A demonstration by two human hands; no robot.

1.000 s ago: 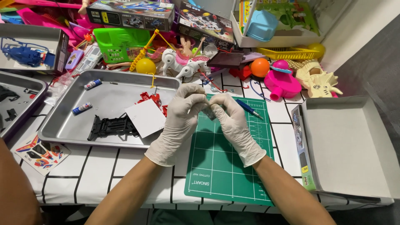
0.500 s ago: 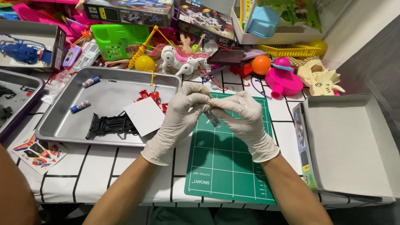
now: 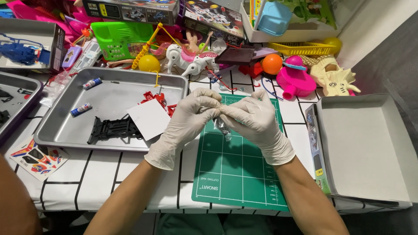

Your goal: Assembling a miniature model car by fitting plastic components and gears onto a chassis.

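Since a second ago your hands have drawn lower and closer together over the mat, and the blue-handled tool your right hand held then no longer shows. Nearest you, the green cutting mat lies on the white grid-lined tablecloth, with a sticker sheet at the table's near left edge. Above the mat's far half, your left hand and right hand, both in white gloves, meet fingertip to fingertip, pinching a small clear plastic bag that hangs between them; what it holds is too small to tell. Left of your hands sits the metal tray, holding a black plastic frame, a white card, red parts and two small tubes. To your right an open grey box rests on the table. Beyond, toys crowd the far edge: a white toy horse, an orange ball, a pink toy.
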